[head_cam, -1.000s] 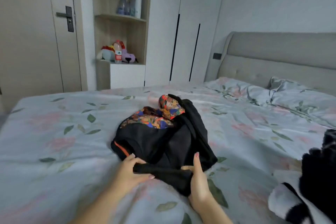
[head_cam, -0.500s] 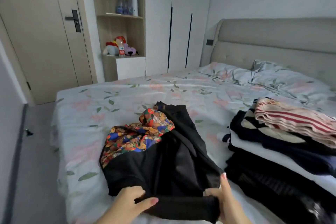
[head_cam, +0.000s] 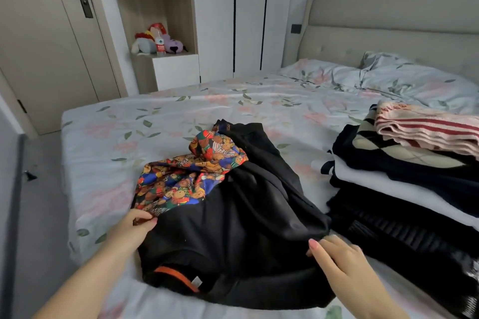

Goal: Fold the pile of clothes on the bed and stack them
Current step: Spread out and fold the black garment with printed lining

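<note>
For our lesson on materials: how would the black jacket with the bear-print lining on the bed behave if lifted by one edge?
Probably floppy: the black jacket lies in soft creases and would likely drape and unfold. The bear-print lining looks smooth, so it may slip where the left hand pinches it.

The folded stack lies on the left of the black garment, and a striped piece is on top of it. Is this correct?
Not quite. The head view shows the stack on the right of the black garment, not the left. The striped piece is on top of it, as you say.
</note>
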The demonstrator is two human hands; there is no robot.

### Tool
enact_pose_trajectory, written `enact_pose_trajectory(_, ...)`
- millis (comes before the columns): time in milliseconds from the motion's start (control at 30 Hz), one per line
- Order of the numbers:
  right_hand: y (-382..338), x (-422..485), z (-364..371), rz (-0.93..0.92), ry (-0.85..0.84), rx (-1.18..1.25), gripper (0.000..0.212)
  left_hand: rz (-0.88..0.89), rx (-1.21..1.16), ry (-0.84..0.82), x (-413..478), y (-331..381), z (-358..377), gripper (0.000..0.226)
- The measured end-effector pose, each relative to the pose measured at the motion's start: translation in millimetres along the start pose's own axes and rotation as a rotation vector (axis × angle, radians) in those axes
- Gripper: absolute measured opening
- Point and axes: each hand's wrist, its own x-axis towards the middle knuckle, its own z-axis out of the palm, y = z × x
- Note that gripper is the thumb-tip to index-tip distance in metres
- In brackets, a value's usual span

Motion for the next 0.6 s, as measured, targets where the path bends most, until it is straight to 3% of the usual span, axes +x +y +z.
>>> enact_pose_trajectory(133, 1.0, 17.9, -4.4, 0.157, 0.019, 0.192, 0.044, -0.076, -0.252, -0.017, 18.8, 3.7, 2.1, 0.011)
enact_pose_trajectory(267, -3.3, 22.9, 2.2, 0.113, 0.111, 0.236, 0.051, -0.141, -0.466, -0.081, 9.2, 11.2, -2.2, 0.014)
enact_pose_trajectory(433, -1.9, 23.0, -10.0, 0.143, 0.186, 0.282, 0.069, -0.072, -0.346, -0.104, -17.1, 14.0, -26.7, 0.015)
enact_pose_trajectory(533, 6.0, 16.9, -28.9, 0.168, 0.270, 0.164, 0.078, -0.078, -0.163, -0.144, -36.6, -9.6, -50.8, 0.020)
enact_pose_trajectory(600, 10.5, 12.2, -34.1, 0.185, 0.231, 0.068, 0.084, -0.119, -0.112, -0.198, -45.7, -27.4, -64.8, 0.019)
